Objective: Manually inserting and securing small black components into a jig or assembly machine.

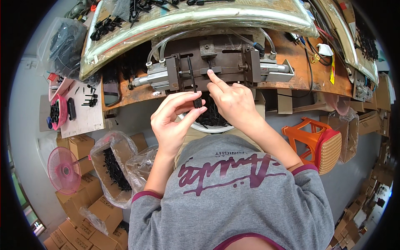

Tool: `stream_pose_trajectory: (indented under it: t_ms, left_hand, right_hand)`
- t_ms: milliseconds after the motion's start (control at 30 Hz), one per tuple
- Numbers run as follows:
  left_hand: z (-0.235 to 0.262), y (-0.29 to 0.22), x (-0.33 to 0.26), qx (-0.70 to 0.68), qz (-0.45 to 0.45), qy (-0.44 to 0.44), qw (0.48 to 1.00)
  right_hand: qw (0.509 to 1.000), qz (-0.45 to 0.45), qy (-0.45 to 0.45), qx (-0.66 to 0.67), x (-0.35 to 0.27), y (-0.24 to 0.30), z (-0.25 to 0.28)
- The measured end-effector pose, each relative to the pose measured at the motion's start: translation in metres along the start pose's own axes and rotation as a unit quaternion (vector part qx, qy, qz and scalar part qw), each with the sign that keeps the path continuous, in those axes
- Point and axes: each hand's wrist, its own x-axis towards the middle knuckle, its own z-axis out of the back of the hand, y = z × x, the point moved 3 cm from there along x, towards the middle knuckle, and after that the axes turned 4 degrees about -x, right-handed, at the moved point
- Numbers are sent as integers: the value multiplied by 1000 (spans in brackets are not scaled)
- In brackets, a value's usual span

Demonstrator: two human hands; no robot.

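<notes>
My left hand [166,121] is closed, its thumb and fingers pinching the thick lower end of a slim black plastic rod [192,77]. The rod stands nearly upright in the picture, its thin end reaching over the fixture. My right hand [235,102] stretches its index finger to a small black block [209,70] at the middle of the dark metal fixture [227,78]; its other fingers are loosely bent, with nothing visible in them. Silver pneumatic cylinders [157,76] flank the fixture on both sides. Under my hands, a white-rimmed tub [216,130] holds many black parts.
A plastic-wrapped shelf [179,26] with black parts runs along the back of the wooden bench [321,83]. An orange stool [306,135] stands at the right. On the left are a pink fan [64,170], a lined box of black parts [114,171] and stacked cartons [81,187].
</notes>
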Motion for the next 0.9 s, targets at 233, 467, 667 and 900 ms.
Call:
stream_pose_trajectory:
  t_ms: [233, 467, 667, 900]
  left_hand:
    - [1, -4, -3, 37, -21, 25, 999]
    - [-9, -23, -3, 95, -91, 78, 988]
    - [-16, -32, -3, 157, -130, 87, 975]
    - [-22, -32, -6, 215, -175, 93, 956]
  right_hand:
    - [978, -77, 4, 196, 6, -7, 14]
    - [616, -276, 54, 736, 19, -20, 35]
    - [602, -268, 33, 752, 16, -18, 34]
    - [606, -279, 18, 745, 14, -15, 34]
